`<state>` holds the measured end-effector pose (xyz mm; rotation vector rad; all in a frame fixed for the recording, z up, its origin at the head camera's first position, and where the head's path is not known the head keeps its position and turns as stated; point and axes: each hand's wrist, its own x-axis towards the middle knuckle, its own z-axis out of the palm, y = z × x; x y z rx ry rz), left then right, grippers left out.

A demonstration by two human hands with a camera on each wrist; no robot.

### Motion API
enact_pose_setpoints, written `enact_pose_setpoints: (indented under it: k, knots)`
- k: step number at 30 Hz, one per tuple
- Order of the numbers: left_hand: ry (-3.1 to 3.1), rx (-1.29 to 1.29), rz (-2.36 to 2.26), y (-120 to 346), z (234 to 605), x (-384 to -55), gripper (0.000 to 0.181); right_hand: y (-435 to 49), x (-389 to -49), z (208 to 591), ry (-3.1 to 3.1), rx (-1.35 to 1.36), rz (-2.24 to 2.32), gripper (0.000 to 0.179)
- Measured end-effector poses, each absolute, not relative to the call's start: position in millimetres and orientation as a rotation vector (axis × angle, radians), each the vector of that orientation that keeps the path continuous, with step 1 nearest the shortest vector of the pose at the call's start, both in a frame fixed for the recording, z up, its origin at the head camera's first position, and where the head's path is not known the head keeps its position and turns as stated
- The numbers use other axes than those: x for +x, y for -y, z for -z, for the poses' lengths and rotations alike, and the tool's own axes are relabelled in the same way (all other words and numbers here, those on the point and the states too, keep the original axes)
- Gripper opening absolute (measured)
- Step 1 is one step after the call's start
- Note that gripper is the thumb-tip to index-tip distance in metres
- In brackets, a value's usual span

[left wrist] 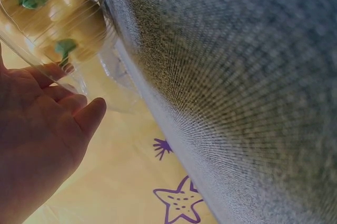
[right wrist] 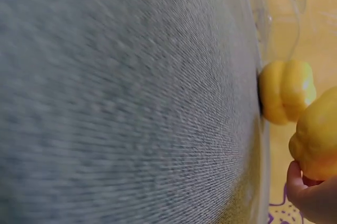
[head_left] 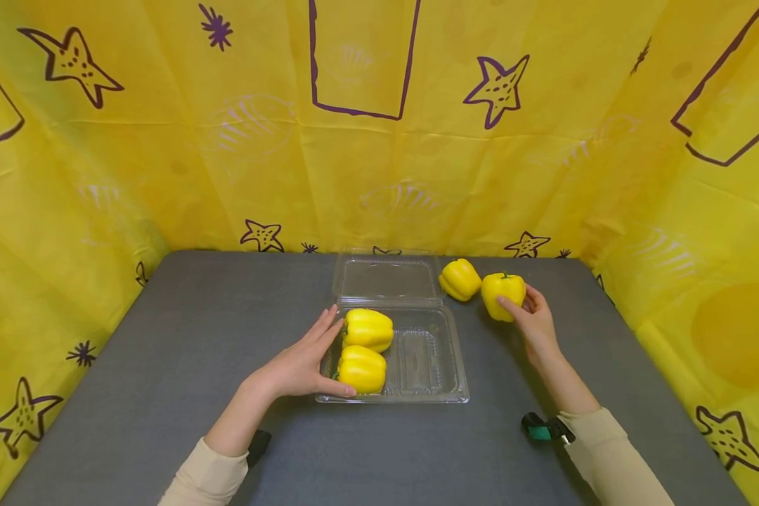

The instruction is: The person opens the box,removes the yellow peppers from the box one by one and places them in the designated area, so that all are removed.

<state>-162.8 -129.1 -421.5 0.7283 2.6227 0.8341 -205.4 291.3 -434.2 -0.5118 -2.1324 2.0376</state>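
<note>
A clear plastic clamshell container [head_left: 424,393] lies on the table with its lid [head_left: 386,277] folded back toward the wall. Two yellow bell peppers [head_left: 368,330] lie on their sides in its left half, stems to the left. My left hand [head_left: 300,362] rests at the container's left rim, fingers extended and thumb along the front edge by the nearer pepper [head_left: 362,370]. To the right of the container, my right hand [head_left: 534,320] grips a yellow bell pepper [head_left: 503,295], stem up; the right wrist view shows it raised off the table. Another yellow pepper [head_left: 460,280] sits beside the lid.
The grey table [head_left: 164,365] ends at a yellow cloth wall [head_left: 259,176] printed with starfish and fish, which also rises on both sides. A dark wrist strap [head_left: 540,427] shows at the right sleeve [head_left: 607,450].
</note>
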Motion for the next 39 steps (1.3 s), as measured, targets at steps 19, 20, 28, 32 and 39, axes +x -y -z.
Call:
enact_pose_setpoints:
  k: [19,20,28,32,39]
  knots:
    - [-2.622,0.734,-0.842,128.9,421.6,-162.9,0.126,-301.6,-241.0,438.3,2.147,-0.652,-1.889,0.082]
    - [-2.621,0.733,-0.842,128.9,421.8,-162.9,0.126,-301.9,-242.6,438.2,2.153,-0.659,-1.876,0.082]
    - [-2.619,0.729,-0.841,128.9,422.0,-163.0,0.126,-307.1,-251.7,440.4,2.205,-0.694,-1.801,0.086]
    - [-2.615,0.731,-0.833,128.6,422.0,-163.0,0.126,-309.1,-253.4,442.5,2.236,-0.698,-1.773,0.089]
    - [-2.617,0.728,-0.843,128.4,421.6,-163.2,0.126,-310.7,-258.3,445.3,2.324,-0.669,-1.660,0.091]
